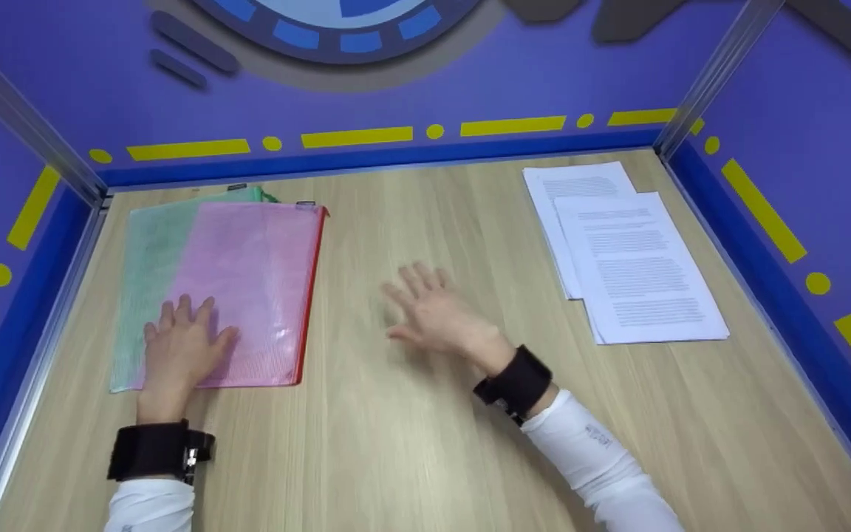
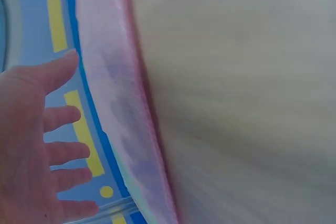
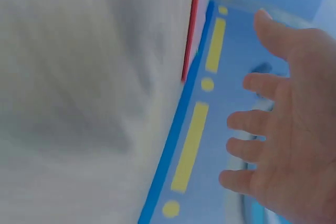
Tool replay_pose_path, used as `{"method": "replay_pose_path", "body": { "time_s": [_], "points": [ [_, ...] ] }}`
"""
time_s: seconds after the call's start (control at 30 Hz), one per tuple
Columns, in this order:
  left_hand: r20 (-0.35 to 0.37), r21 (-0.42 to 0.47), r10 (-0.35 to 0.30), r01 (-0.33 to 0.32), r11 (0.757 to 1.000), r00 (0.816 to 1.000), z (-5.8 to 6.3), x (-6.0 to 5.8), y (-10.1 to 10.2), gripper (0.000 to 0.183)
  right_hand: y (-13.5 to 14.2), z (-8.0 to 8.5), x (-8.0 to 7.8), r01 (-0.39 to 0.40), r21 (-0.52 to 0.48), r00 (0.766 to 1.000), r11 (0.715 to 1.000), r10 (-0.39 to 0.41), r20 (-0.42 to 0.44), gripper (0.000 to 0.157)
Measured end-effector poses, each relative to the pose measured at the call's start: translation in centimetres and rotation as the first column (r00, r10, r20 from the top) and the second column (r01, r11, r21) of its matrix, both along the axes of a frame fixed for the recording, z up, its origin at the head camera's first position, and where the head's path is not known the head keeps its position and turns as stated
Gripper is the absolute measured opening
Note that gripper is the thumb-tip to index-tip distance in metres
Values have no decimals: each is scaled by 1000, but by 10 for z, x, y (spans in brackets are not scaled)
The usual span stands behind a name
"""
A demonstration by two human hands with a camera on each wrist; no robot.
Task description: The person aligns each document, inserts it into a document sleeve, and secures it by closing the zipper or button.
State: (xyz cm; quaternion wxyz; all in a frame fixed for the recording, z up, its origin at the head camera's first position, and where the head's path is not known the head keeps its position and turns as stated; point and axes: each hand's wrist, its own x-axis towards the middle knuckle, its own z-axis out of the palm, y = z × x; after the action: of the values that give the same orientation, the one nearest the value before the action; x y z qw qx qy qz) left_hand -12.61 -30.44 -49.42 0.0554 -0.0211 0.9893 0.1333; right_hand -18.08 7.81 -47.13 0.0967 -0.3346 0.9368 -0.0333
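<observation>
A pink zippered document pouch (image 1: 255, 273) with a red edge lies on the left of the table, overlapping a green zippered pouch (image 1: 148, 258) beneath it. My left hand (image 1: 183, 351) is over the lower part of the pouches, fingers spread; in the left wrist view the palm (image 2: 23, 150) appears raised off the pink pouch (image 2: 113, 77). Over the middle of the table hovers my right hand (image 1: 444, 318), its fingers spread and slightly blurred, holding nothing. In the right wrist view, the red edge of the pouch (image 3: 192, 30) shows beyond that hand (image 3: 294, 124).
Two overlapping stacks of printed paper lie at the right: a front stack (image 1: 640, 273) partly covers a rear stack (image 1: 573, 192). Blue-purple panels (image 1: 366, 111) wall in the wooden table (image 1: 396, 443) at the back and both sides. Black bands are on both wrists.
</observation>
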Motion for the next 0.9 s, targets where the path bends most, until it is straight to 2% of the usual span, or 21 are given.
{"method": "replay_pose_path", "body": {
  "time_s": [0.07,0.17,0.33,0.47,0.57,0.63,0.9],
  "points": [
    [7,-22,18,-18,1000,1000,-2,2,-6,74,-21,-3,7,-72,25,997,997,72,15,76],
    [58,-7,39,-39,999,998,-6,2,-11,77,-50,-9,18,-165,59,986,985,163,33,77],
    [169,48,40,-49,998,985,-13,-2,-13,85,-84,-22,32,-259,117,963,959,246,109,79],
    [196,60,37,-49,997,980,-16,-2,-11,87,-100,-30,39,-324,173,944,930,306,124,77],
    [201,71,27,-42,997,979,-16,-3,-8,87,-106,-34,40,-337,212,941,917,322,104,74],
    [206,81,19,-37,996,978,-16,-2,-4,87,-107,-34,40,-329,219,944,918,317,92,72],
    [203,89,-22,4,996,979,-13,3,17,79,-98,-34,34,-307,118,950,944,297,95,67]
  ]
}}
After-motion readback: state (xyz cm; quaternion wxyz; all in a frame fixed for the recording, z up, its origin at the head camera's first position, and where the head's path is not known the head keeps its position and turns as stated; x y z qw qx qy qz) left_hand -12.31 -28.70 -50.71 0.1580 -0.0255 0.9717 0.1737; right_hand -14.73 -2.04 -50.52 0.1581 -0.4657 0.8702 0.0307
